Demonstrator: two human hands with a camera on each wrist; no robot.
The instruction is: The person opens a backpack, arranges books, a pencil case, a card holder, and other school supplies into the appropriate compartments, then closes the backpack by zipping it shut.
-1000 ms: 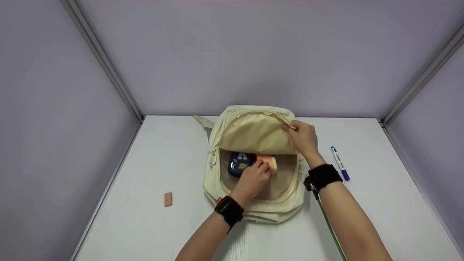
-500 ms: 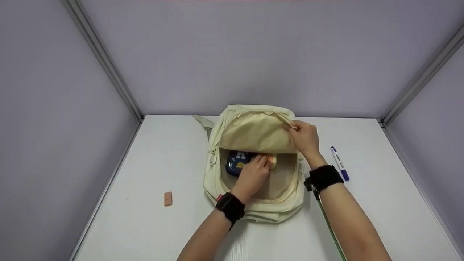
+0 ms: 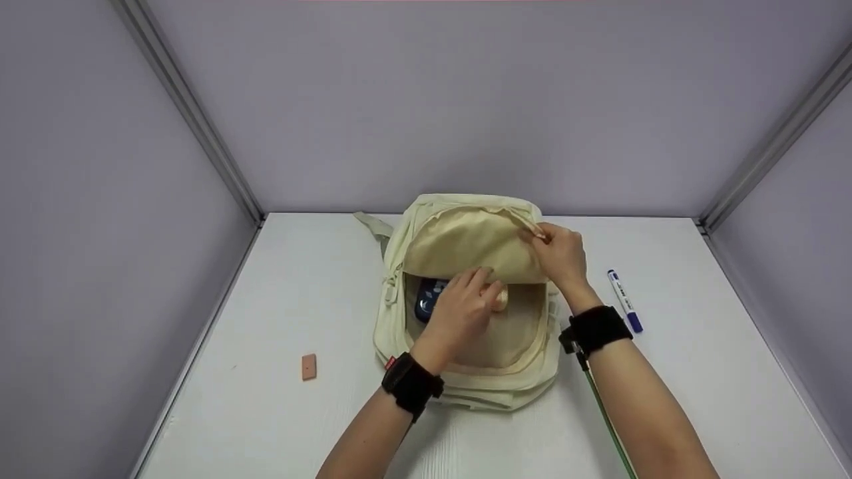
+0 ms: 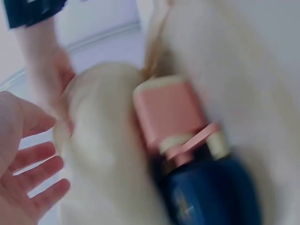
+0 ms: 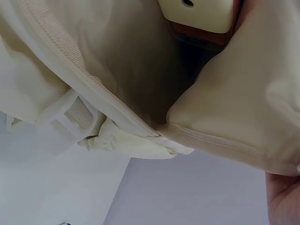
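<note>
A cream backpack (image 3: 394,332) lies open on the white table (image 3: 299,293). My right hand (image 3: 559,253) pinches the edge of its raised flap (image 3: 466,247) and holds it up; the flap's seam (image 5: 211,139) fills the right wrist view. My left hand (image 3: 466,303) hovers over the opening with fingers straight, holding nothing; the left wrist view shows those fingers (image 4: 33,180) spread. Inside lie a pink-and-cream box (image 3: 501,297) (image 4: 171,115) and a dark blue case (image 3: 426,301) (image 4: 211,192) side by side, partly hidden by my left hand.
A blue-capped marker (image 3: 624,301) lies on the table right of the bag. A small orange eraser (image 3: 309,366) lies at the left front. A bag strap (image 3: 373,224) trails at the back left. Grey walls close in three sides.
My left hand pushed the pink-and-cream box further into the bag beside the blue case, then let go and drew back with fingers straightened. The right hand kept holding the flap.
</note>
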